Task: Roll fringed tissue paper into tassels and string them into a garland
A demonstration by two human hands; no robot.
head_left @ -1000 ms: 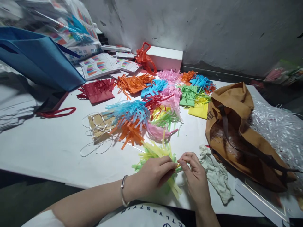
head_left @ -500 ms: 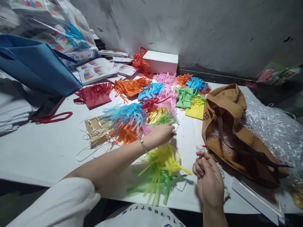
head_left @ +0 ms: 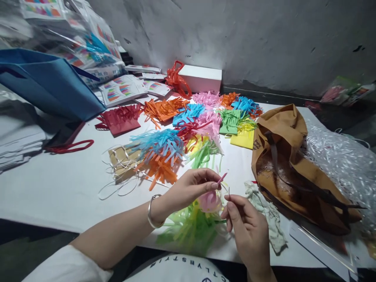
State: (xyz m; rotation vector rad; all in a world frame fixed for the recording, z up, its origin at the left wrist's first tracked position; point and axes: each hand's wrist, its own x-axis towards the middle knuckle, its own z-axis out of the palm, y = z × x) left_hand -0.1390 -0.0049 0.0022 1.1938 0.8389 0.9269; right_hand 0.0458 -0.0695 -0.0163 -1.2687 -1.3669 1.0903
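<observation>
Bench (head_left: 58, 188): white, and it carries everything here, running back to a grey wall.
Blue bag (head_left: 49, 84): lies on its side at the far left, with printed packets (head_left: 120, 88) just behind it.
Brown bag (head_left: 288, 156): slumped on the right, its mouth open and a dark strap trailing across it.
White shreds (head_left: 340, 164): a heap against the right side of the brown bag.
Paper fringes (head_left: 182, 129): a spread of orange, blue, pink, green, yellow and red cut sheets in the middle of the bench, overlapping one another.
White box (head_left: 202, 78): against the wall, behind the paper fringes.
Green bundle (head_left: 188, 231): green and yellow strips at the near edge, lying under both hands.
Rag (head_left: 264, 211): pale and crumpled, between the right hand and the brown bag.
Left hand (head_left: 190, 188): fingers closed in a pinch on the pink fringe, with a bracelet (head_left: 151, 213) on the wrist.
Right hand (head_left: 246, 227): thumb and forefinger pressed together on the needle, other fingers curled in.
Pink fringe (head_left: 210, 199): held just above the green bundle, one strip end poking up past the left fingertips.
Needle (head_left: 229, 192): thin and dark, standing upright from the right fingertips, just beside the pink fringe; I cannot tell if they touch.
</observation>
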